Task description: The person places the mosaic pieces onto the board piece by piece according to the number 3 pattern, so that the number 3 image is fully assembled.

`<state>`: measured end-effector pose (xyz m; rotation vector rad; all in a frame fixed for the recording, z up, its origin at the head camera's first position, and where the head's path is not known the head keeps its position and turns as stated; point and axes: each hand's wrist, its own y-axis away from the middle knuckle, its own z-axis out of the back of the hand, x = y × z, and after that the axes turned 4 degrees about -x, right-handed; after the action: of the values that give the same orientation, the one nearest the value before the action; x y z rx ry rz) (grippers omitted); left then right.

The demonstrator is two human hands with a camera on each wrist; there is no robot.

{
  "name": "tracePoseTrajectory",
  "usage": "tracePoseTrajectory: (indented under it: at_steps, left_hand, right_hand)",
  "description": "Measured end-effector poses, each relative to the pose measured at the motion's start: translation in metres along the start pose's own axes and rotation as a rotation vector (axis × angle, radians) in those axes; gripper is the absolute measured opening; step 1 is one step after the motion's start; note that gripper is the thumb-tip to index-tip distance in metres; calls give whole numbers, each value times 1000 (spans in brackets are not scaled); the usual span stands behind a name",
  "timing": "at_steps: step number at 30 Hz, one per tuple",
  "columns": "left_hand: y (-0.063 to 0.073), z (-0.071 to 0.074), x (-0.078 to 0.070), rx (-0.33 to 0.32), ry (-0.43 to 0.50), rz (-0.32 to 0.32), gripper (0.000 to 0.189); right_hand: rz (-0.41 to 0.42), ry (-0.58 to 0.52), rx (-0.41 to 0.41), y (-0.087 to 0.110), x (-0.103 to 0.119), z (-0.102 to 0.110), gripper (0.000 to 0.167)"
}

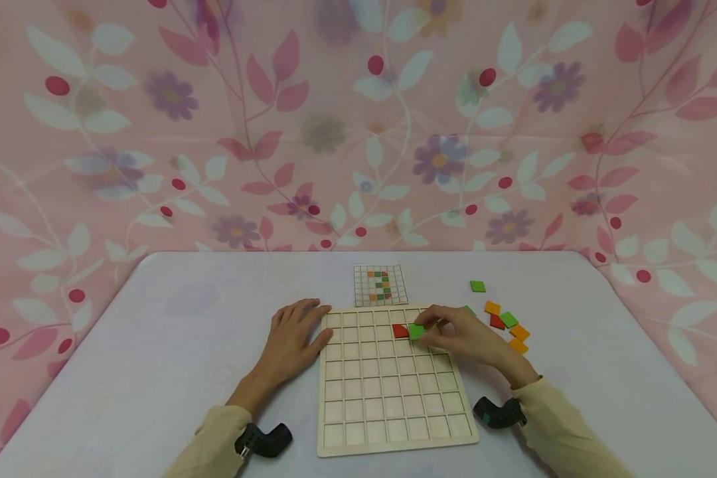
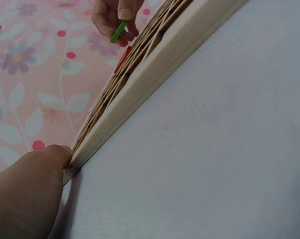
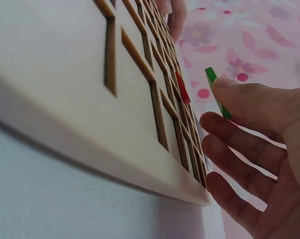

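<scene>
A pale wooden grid board (image 1: 370, 388) lies flat on the table. My right hand (image 1: 463, 332) pinches a green square tile (image 1: 415, 332) between thumb and fingers, just above the board's upper right part; the right wrist view shows the tile (image 3: 218, 93) tilted and clear of the board. Beside it, a red tile (image 1: 399, 330) with a pointed side sits on the grid. At the board's upper left edge rests my left hand (image 1: 295, 335), fingers relaxed and thumb touching the rim. The left wrist view shows that thumb (image 2: 38, 174) against the board's side.
Behind the board lies a pattern card (image 1: 380, 285) printed with a grid and coloured squares. Several loose tiles, including an orange tile (image 1: 492, 307), a red tile (image 1: 497, 321) and a green tile (image 1: 477, 286), are scattered right of the board. A floral cloth (image 1: 334, 133) hangs behind the table.
</scene>
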<state>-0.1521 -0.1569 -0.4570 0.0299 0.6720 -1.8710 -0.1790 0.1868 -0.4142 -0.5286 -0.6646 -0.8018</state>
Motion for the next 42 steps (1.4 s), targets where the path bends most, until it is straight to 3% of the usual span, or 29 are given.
tracePoseTrajectory:
  at_steps: [20,42]
  left_hand:
    - [1,1,-1,-8,6,-3,42]
    - [1,0,-1,4,10,1,43]
  right_hand:
    - [-31,-28,58,0,3,-5,27]
    - [-18,16,42,0,14,-11,28]
